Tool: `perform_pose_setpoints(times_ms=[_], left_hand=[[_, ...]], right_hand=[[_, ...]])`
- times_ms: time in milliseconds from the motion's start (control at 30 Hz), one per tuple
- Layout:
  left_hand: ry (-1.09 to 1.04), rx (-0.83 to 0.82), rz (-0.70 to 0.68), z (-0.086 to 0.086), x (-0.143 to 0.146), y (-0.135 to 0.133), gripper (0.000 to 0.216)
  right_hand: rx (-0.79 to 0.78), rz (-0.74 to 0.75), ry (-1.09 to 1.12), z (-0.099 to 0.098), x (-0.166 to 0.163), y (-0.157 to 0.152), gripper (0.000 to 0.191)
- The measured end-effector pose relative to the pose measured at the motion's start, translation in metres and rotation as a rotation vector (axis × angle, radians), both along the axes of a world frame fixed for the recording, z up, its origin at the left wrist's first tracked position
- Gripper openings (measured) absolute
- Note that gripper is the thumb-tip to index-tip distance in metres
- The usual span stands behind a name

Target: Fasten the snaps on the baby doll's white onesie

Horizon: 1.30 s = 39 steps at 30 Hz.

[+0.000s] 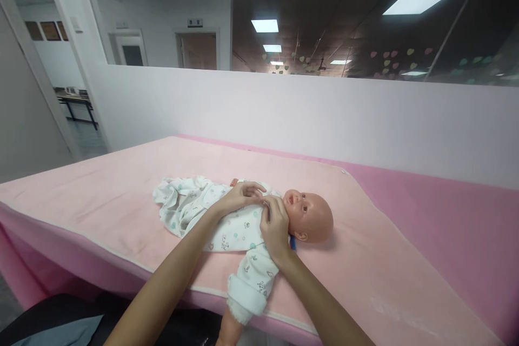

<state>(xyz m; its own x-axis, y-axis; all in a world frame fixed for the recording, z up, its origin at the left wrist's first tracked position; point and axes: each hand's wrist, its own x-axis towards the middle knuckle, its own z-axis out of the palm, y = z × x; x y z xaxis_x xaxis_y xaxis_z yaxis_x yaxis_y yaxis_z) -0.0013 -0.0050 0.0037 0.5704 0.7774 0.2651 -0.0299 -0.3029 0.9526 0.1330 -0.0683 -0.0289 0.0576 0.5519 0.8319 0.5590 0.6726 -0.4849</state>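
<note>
A baby doll lies on its back across the table, head to the right. It wears a white printed baby outfit with small green and dark figures; the empty legs lie crumpled at the left. My left hand rests over the doll's chest, its fingers bent toward the neckline. Beside it, my right hand is closed at the outfit's neck, just below the doll's chin. The fingertips of both hands meet at the cloth there; what exactly they pinch is hidden. One doll arm in a cuffed sleeve hangs over the near edge.
A pale pink mat covers the table over a darker pink cloth. A white low wall with glass above stands behind the table. At the far left a doorway shows a dark-legged desk.
</note>
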Motion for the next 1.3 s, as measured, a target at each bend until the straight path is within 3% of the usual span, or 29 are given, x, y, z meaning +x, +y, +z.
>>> perform_pose_setpoints(times_ms=[300,533,700,867,1133,1300], left_hand=[[-0.227,-0.071,0.084,0.001,-0.014,0.005,0.029],[0.182,0.033,-0.098,0.007,-0.046,-0.004,0.024],[0.291,0.086,-0.084,0.007,-0.064,-0.01,0.021],[0.267,0.074,-0.018,0.0,-0.059,-0.008,0.017],[0.222,-0.032,-0.043,0.008,-0.057,-0.018,0.017],[0.219,0.04,0.019,0.006,-0.056,-0.017,0.021]], right_hand=[[0.077,-0.02,-0.01,-0.002,-0.001,-0.003,0.028],[0.129,-0.037,-0.016,-0.004,-0.001,-0.005,0.028],[0.14,-0.059,-0.053,-0.005,-0.001,-0.005,0.029],[0.143,-0.058,-0.058,-0.005,-0.001,-0.004,0.028],[0.066,-0.062,-0.095,-0.001,-0.002,-0.005,0.025],[0.008,-0.039,-0.139,0.001,-0.003,-0.004,0.025]])
